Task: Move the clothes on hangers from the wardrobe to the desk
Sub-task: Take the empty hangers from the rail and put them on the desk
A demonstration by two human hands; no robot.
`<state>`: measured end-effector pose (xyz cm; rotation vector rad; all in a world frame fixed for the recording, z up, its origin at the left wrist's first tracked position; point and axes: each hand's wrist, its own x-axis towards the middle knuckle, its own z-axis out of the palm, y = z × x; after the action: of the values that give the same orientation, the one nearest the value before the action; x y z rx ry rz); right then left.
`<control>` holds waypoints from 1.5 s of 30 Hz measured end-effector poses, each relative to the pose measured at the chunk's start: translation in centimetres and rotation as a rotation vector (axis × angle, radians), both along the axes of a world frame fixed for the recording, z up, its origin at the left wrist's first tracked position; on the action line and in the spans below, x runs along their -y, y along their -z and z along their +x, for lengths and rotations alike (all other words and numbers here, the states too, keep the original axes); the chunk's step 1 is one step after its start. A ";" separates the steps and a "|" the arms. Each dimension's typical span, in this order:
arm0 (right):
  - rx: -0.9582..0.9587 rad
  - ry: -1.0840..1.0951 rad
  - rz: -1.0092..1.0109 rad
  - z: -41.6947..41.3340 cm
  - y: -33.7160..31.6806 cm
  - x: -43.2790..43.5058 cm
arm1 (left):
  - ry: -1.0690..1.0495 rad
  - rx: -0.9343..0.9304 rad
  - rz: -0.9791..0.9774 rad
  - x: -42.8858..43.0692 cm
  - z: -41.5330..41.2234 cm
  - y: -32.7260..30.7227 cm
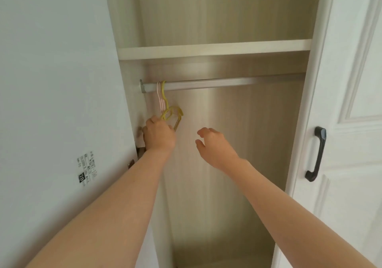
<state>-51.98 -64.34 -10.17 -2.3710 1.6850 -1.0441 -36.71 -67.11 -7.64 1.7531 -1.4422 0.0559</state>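
Observation:
Inside the open wardrobe a metal rail (217, 82) runs across under a shelf. At the rail's left end hang a yellow hanger (172, 113) and pink hangers (160, 100), all bare of clothes as far as I can see. My left hand (158, 134) is closed around the lower part of these hangers, just below the rail. My right hand (215, 147) hovers to the right of them with its fingers curled apart, holding nothing. No clothes and no desk are in view.
The wardrobe's left door (57, 102) stands open with a printed label (86, 167) on its inner face. On the right is a white panelled door with a dark handle (316, 154). A pale shelf (215, 49) spans the wardrobe above the rail.

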 end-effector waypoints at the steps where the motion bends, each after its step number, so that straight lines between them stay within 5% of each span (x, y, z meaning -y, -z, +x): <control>1: 0.042 -0.007 0.011 0.4 -0.5 0.7 | -0.004 -0.092 0.027 0.2 0.0 -0.3; 15: 0.434 -0.130 0.397 5.4 -3.2 3.7 | 0.113 -0.952 0.175 2.4 1.0 0.3; 31: 0.626 -0.118 0.581 5.3 -3.5 3.2 | 0.175 -1.092 0.190 1.4 0.9 0.1; 40: 0.508 0.002 0.423 5.0 -4.1 3.1 | 0.340 -1.411 0.201 0.3 0.5 -1.3; 45: 0.548 0.007 0.344 4.5 -5.3 2.0 | 0.393 -1.438 0.144 -0.2 -0.1 -3.0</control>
<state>-47.47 -66.38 -4.91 -1.6720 1.5128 -1.1542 -36.77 -66.88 -4.64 1.0293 -0.6215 -1.2620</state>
